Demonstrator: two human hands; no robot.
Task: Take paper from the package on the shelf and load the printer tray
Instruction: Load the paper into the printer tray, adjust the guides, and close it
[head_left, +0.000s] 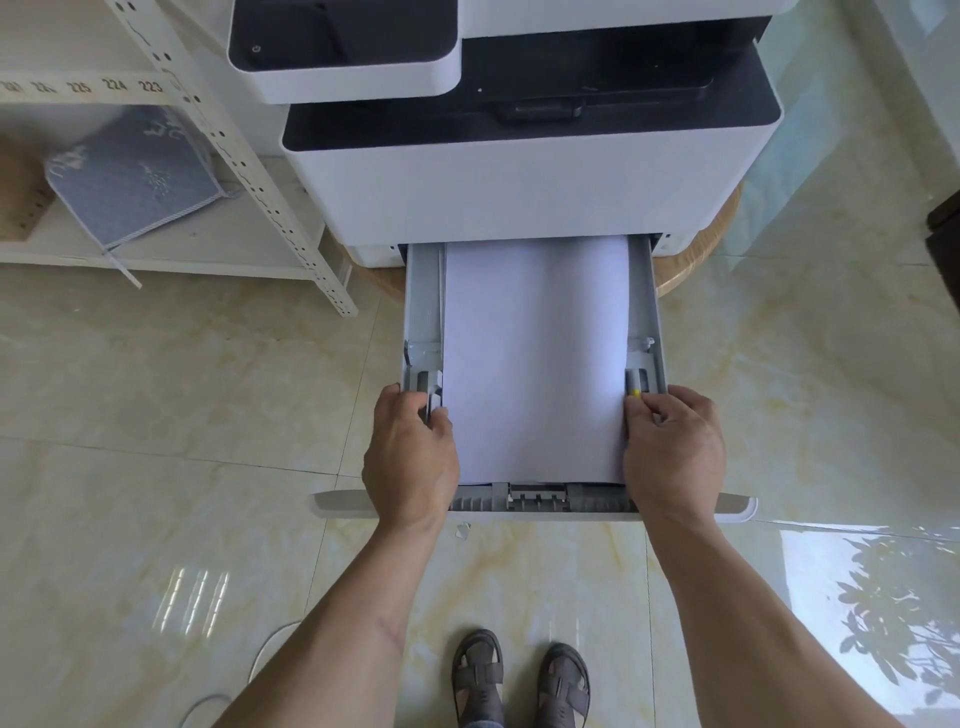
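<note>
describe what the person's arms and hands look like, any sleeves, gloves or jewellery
Both arms are bare from the bottom edge of the picture to the fingers: no sleeves show. The left hand and right hand wear no gloves, and no rings, watch or bracelet are visible. The left forearm carries a thin, curved scar-like line with small cross marks.

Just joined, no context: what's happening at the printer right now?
A person stands at the printer with its paper tray pulled out. A stack of white paper already lies in the tray. The left hand and right hand are at the stack's two sides by the side guides, apparently squaring it. The tray is not yet pushed in.
</note>
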